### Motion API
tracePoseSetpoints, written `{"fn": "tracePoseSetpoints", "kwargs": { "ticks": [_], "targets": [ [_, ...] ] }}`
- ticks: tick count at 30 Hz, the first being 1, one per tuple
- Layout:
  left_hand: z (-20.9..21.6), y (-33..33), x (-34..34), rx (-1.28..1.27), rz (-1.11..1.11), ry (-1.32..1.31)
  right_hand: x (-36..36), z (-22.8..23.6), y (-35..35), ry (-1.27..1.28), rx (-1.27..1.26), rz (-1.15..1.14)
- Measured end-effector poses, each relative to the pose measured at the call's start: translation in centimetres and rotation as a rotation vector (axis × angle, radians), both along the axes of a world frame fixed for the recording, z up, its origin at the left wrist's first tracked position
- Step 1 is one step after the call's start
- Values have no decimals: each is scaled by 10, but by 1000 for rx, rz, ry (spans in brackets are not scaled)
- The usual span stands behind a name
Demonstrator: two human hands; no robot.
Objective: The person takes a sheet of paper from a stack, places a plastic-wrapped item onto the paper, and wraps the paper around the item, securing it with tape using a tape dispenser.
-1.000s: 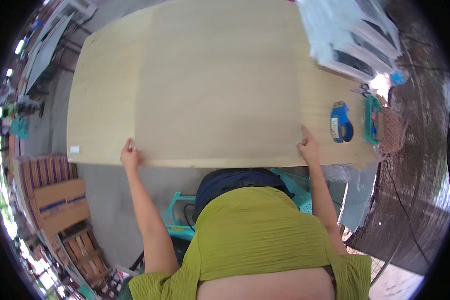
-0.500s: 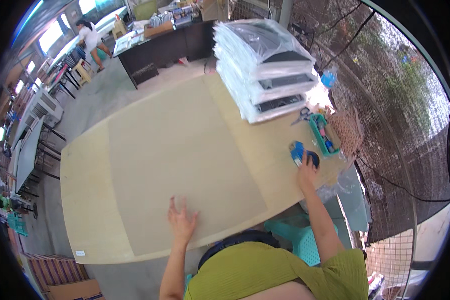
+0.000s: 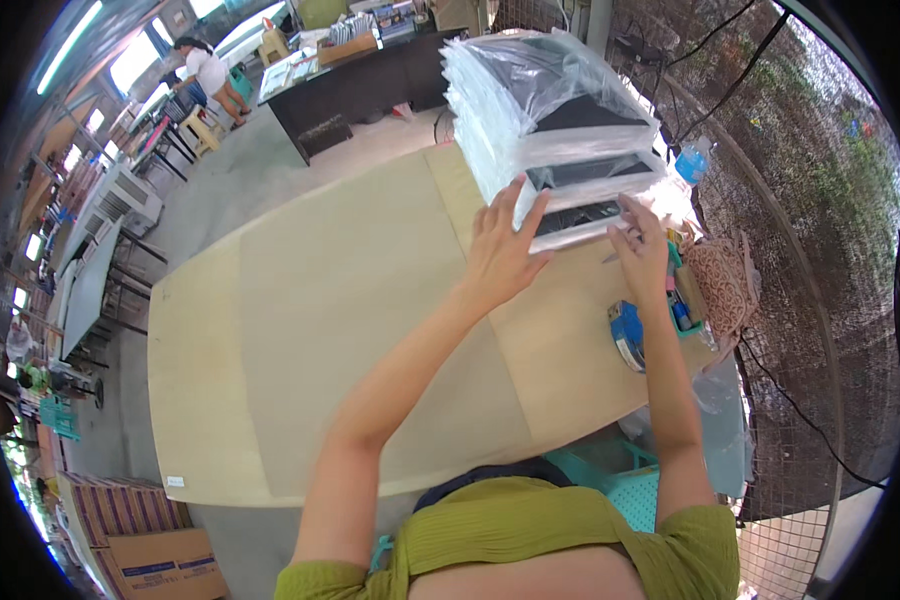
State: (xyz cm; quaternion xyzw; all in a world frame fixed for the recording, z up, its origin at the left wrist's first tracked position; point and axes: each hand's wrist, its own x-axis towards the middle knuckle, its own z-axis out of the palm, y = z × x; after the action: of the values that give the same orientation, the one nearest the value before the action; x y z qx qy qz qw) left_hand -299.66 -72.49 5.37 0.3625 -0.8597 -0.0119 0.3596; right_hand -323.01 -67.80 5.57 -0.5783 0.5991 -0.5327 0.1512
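A tall stack of plastic-wrapped flat panels, white-edged with dark faces, stands at the far right of the table. Spread fingers mark my left hand as open, at the stack's front left corner. On the other side, my right hand reaches to the front right corner with loosely bent fingers and nothing visible in them. Whether either hand touches the plastic, I cannot tell. Beside my right forearm lies a blue tape dispenser. A green tray of pens and small tools is partly hidden behind that arm.
The pale table carries a large beige sheet. Right of the tray sits a patterned brown bag, with a blue-labelled bottle behind it. Wire mesh borders the right side. A teal stool stands below; a person bends far left.
My right hand has left the tape dispenser and moved up to the stack. My left hand has risen from the beige sheet toward the stack's left corner. The view has shifted slightly.
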Motion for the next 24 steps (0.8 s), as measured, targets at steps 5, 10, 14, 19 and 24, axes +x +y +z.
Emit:
{"fn": "tracePoseSetpoints", "kwargs": {
  "ticks": [5, 10, 14, 19, 24],
  "targets": [
    [-26, -87, -36, 427, 173, 648, -45, 43, -66, -105, -115, 33],
    [-15, -136, -48, 1152, 160, 1055, -159, 43, -162, 120, 61, -140],
    [6, -165, -12, 1348, 184, 1032, -141, 55, -217, 75, 362, -191],
    [11, -175, -31, 1385, 123, 851, -169, 47, -251, -49, 604, -156],
    [13, -175, -16, 1367, 141, 803, -147, 47, -258, -26, 615, -133]
  ]
}}
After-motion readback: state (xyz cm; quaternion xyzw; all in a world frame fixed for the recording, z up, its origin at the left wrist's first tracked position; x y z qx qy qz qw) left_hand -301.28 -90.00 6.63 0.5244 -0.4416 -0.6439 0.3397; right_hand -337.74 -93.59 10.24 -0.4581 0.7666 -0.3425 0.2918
